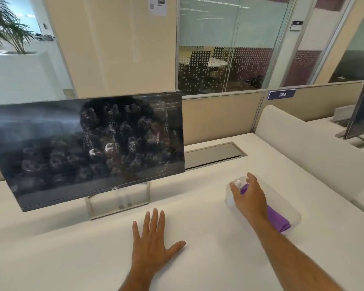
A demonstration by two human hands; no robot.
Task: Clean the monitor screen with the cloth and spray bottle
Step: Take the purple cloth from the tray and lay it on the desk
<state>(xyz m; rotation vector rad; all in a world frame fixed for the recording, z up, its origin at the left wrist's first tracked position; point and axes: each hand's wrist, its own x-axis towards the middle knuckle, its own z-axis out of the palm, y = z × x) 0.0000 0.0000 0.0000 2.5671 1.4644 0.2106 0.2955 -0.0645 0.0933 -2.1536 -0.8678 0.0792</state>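
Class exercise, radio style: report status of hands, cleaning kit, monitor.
Left hand flat, open on desk. Right hand reaching over clear tray holding spray bottle, purple cloth. Monitor screen smeared, nothing blocking it.

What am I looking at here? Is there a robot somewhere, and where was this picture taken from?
No robot: a person wears a camera on their head, so you look down at their own two bare hands. The left hand lies flat and open on the white desk. The right hand reaches over a clear tray that holds a purple cloth and a white spray bottle; whether it has already gripped anything is hard to tell. To the left stands the monitor, its dark screen covered in smudges and droplets, waiting to be wiped.
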